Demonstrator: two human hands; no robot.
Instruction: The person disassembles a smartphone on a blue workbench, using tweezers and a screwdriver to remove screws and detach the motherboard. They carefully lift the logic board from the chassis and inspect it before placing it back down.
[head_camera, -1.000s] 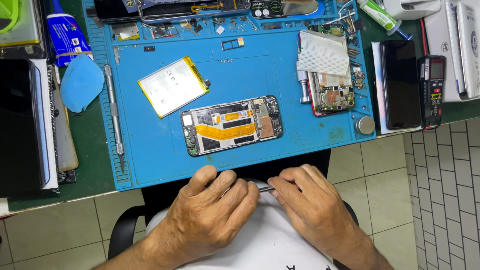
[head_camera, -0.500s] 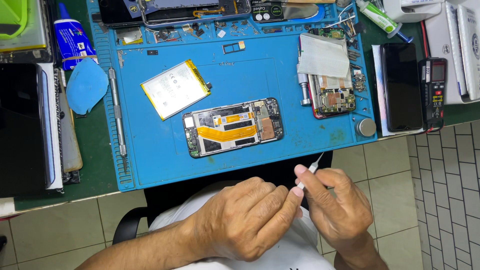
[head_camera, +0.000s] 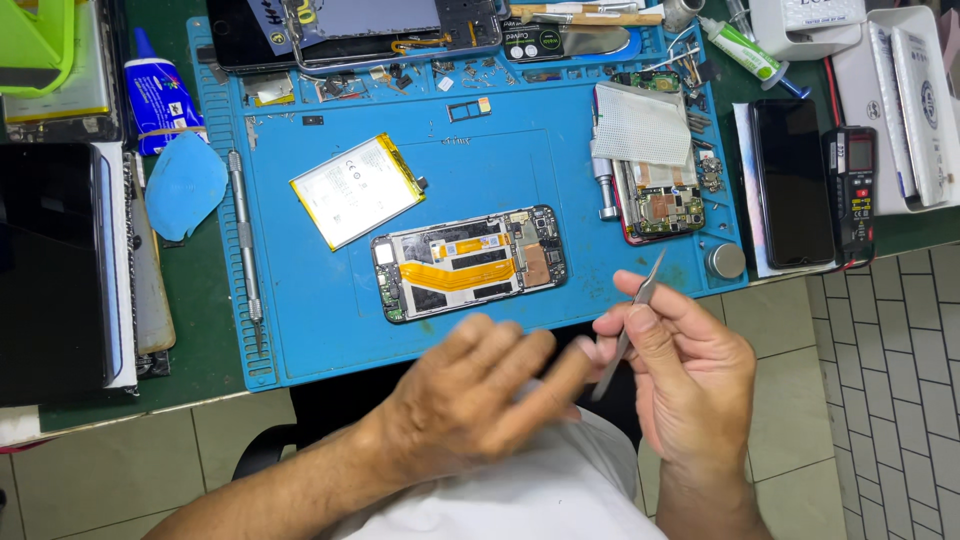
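Observation:
My right hand (head_camera: 690, 375) grips metal tweezers (head_camera: 643, 297), tips pointing up toward the blue work mat (head_camera: 300, 330). My left hand (head_camera: 475, 395) is blurred beside it, fingers spread, its fingertips near the lower end of the tweezers; it holds nothing I can see. Both hands hover in front of the table edge, above my lap. On the mat just beyond them lies an opened phone (head_camera: 468, 262) with an orange flex cable showing. A loose battery (head_camera: 356, 189) lies to its left.
A second opened phone (head_camera: 660, 200) lies on the mat's right under a grey cloth (head_camera: 640, 125). A screwdriver (head_camera: 243, 240) rests on the mat's left. A black phone (head_camera: 792, 182), meter (head_camera: 856, 190), glue tube (head_camera: 158, 95) and dark tablet (head_camera: 50, 265) surround the mat.
My hands have lifted and drawn apart. The right hand now holds the tweezers upright farther right, while the left hand has opened its fingers and is moving.

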